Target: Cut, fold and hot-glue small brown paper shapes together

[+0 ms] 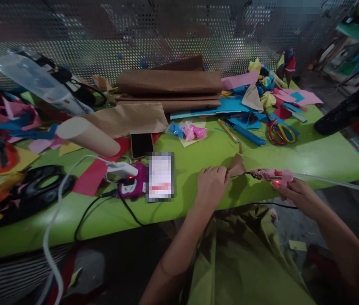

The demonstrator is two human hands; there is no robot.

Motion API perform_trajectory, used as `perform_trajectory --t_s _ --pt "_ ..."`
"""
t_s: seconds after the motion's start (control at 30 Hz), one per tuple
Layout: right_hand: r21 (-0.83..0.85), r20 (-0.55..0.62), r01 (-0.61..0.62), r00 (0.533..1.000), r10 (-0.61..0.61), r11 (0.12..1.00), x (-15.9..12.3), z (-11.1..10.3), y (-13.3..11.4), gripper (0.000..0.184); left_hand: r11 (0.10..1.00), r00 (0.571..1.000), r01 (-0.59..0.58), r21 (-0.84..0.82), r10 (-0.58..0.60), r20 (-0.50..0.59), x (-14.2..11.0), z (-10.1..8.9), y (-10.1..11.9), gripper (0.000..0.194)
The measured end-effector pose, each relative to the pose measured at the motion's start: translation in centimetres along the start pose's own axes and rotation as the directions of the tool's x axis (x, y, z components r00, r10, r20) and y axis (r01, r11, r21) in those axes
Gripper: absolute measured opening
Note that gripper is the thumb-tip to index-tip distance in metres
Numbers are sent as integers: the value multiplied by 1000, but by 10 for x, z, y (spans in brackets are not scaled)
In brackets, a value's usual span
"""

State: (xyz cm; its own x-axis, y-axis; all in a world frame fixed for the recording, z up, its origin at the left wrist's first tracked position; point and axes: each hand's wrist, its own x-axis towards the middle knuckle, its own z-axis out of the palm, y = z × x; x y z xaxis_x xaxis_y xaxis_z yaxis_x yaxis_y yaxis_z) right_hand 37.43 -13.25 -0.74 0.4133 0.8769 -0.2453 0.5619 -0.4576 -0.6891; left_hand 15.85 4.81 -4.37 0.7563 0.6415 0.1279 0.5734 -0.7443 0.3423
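Note:
My left hand is closed on a small piece of folded brown paper, near the front edge of the green table. A pink hot glue gun is gripped in my right hand, its red light glowing. The gun's dark nozzle points left and meets or almost touches the brown paper; I cannot tell which. Whether any glue is on the paper is too small to see. A pale cord runs from the gun to the right.
A purple power strip with cables and a lit phone lie left of my hands. Brown paper rolls line the back. Scissors, a blue cutter and coloured scraps lie at right. A dark bottle stands tilted at far right.

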Motion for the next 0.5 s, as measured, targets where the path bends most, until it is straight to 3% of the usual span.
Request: perform_trajectory --t_s 0.5 --pt "-131 -1 17 1000 -17 991 0 0 1 47 1000 1000 4 1 -4 -6 0 -2 1 27"
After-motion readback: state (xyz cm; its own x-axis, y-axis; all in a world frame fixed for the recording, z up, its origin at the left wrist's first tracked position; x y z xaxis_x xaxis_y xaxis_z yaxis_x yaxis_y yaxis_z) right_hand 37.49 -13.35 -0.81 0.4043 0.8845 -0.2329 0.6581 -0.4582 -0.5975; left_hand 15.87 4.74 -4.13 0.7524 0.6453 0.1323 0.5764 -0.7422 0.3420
